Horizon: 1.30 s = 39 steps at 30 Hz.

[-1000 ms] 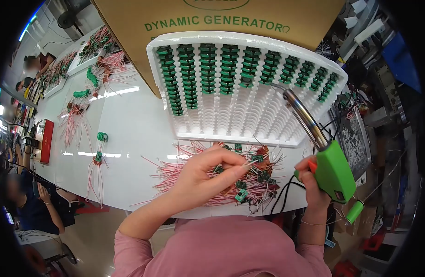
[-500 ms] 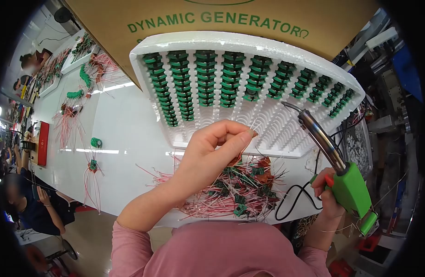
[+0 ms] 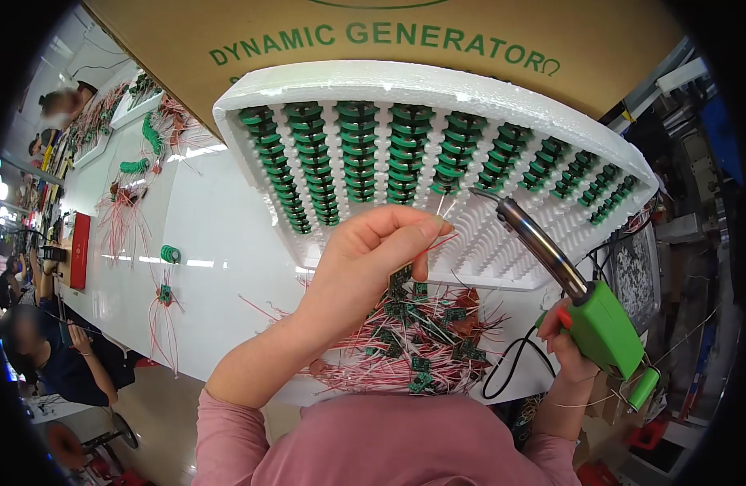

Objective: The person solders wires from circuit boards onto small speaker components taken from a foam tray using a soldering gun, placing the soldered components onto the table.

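Observation:
My left hand (image 3: 381, 243) is closed in a pinch on thin white and red wires (image 3: 446, 207), whose ends point up at the lowest green round part in a column. A small green circuit board (image 3: 400, 279) shows just below that hand; whether it joins these wires I cannot tell. In my right hand (image 3: 573, 348) is a green soldering gun (image 3: 607, 328). Its bent tip is beside the wire ends, at the foot of the same column. The white foam tray (image 3: 308, 77) stands tilted, with rows of green round parts (image 3: 411, 150) in its slots.
A pile of wired circuit boards (image 3: 405, 356) lies before the tray. Behind stands a cardboard box (image 3: 437, 32). A black cable (image 3: 514, 356) loops on the table near my right hand. Further left are a loose green part (image 3: 170, 254), a wired board (image 3: 164, 294) and a seated person (image 3: 73, 364).
The soldering gun has moved left and its tip is now close to the wires. My left hand has brought the wire ends up near the column's lowest part.

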Each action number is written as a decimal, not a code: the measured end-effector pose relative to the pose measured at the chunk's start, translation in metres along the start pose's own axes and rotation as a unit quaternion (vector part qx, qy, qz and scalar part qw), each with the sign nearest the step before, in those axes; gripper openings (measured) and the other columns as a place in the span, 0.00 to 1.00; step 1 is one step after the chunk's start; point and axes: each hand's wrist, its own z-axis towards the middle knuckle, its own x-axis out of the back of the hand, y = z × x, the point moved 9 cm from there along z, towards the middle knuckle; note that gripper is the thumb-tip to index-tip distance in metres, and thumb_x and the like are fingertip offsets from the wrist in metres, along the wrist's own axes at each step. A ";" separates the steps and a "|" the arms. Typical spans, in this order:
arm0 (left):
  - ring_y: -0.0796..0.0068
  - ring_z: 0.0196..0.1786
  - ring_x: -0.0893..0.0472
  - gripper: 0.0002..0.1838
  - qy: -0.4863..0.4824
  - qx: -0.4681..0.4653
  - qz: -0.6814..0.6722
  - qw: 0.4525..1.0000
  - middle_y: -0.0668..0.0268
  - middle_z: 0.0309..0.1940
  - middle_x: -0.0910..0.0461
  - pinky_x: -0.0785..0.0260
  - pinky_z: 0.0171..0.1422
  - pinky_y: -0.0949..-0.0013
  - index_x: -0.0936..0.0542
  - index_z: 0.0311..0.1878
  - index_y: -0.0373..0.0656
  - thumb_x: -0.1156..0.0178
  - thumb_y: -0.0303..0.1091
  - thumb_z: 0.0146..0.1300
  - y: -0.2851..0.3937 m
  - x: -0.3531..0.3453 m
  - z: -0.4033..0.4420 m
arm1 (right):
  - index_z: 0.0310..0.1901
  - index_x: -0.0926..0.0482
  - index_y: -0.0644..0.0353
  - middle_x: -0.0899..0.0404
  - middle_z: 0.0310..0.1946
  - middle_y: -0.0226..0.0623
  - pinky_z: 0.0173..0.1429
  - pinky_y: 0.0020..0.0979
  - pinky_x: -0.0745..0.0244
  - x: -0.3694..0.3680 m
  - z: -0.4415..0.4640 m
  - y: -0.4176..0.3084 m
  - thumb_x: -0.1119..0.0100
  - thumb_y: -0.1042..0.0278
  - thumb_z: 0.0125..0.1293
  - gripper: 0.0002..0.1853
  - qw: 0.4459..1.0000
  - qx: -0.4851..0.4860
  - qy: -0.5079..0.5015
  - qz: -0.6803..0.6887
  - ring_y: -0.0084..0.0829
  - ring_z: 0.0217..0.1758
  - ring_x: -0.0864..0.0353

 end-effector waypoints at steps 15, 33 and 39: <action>0.84 0.24 0.32 0.12 0.036 -0.019 0.008 0.999 0.71 0.18 0.29 0.43 0.34 0.79 0.22 0.33 0.37 0.45 0.37 0.56 0.006 0.004 0.002 | 0.43 0.26 0.64 0.23 0.26 0.33 0.33 0.20 0.31 -0.024 0.005 0.010 0.37 0.71 0.51 0.17 0.965 -0.032 -0.022 0.260 0.21 0.28 0.26; 0.83 0.25 0.30 0.12 0.057 0.003 0.001 0.998 0.70 0.20 0.26 0.41 0.35 0.79 0.22 0.32 0.38 0.45 0.37 0.55 0.006 0.002 0.003 | 0.45 0.31 0.64 0.33 0.16 0.34 0.17 0.18 0.45 -0.023 0.013 0.011 0.42 0.55 0.53 0.23 0.983 0.048 -0.008 0.177 0.17 0.15 0.40; 0.83 0.26 0.30 0.12 0.058 0.000 0.017 0.998 0.70 0.19 0.26 0.41 0.36 0.79 0.22 0.32 0.37 0.45 0.38 0.55 0.008 0.002 0.003 | 0.44 0.26 0.65 0.26 0.22 0.35 0.29 0.23 0.35 -0.020 0.011 0.016 0.44 0.75 0.47 0.18 0.979 0.001 -0.013 0.201 0.22 0.24 0.30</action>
